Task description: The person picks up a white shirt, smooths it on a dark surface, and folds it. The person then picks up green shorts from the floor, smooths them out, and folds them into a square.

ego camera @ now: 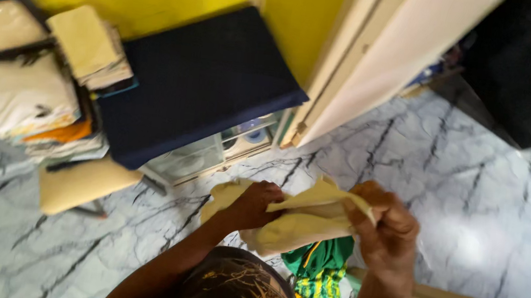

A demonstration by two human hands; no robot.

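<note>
A pale yellow cloth [297, 222] is stretched between both my hands above the marble floor. My left hand [256, 202] grips its left part with the fingers curled into the fabric. My right hand [386, 226] pinches the cloth's upper right edge. Just below the cloth lies a green and yellow garment [321, 275]. My dark patterned clothing [236, 292] fills the bottom of the view.
A low table with a navy cloth top [200, 78] stands against the yellow wall, glass shelves beneath. Piles of folded clothes [26, 88] sit at the left. An open cream door [383, 49] stands at the upper right. The marble floor [474, 193] spreads right.
</note>
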